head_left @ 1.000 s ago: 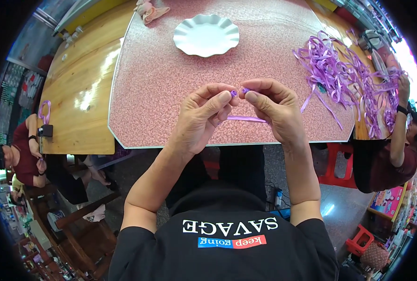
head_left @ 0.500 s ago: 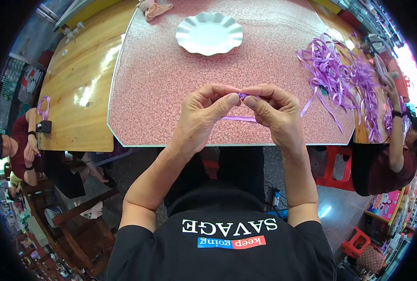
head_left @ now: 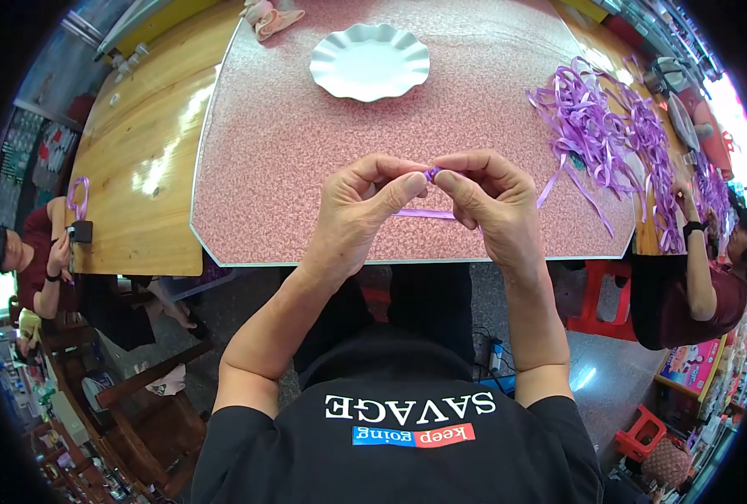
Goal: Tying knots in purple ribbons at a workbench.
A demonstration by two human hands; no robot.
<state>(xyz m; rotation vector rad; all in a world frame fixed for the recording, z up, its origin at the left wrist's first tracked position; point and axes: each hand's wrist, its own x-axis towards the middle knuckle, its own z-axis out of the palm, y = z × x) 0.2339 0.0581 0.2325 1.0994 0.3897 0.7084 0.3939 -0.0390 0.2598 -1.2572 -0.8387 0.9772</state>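
Between my fingertips, above the pink speckled table, is a small folded bit of purple ribbon [head_left: 431,174]. My left hand [head_left: 372,200] pinches it with thumb and forefinger from the left. From the right, my right hand [head_left: 492,196] pinches the same bit, its other fingers curled in. A flat length of the purple ribbon [head_left: 428,213] stretches between the two hands lower down. The fingers partly hide the folded part, so its exact shape cannot be made out.
Beyond my hands stands a white wavy-edged plate [head_left: 370,64]. A heap of purple ribbons [head_left: 583,126] lies at the right, where a co-worker's hand [head_left: 684,200] reaches in. Another person [head_left: 33,256] sits at the wooden table [head_left: 134,168] on the left. A pinkish cloth [head_left: 270,20] lies at the far edge.
The co-worker's raised arm at the right has come down to the ribbons. My two hands keep their pinch on the purple ribbon with only a slight shift of the fingers.
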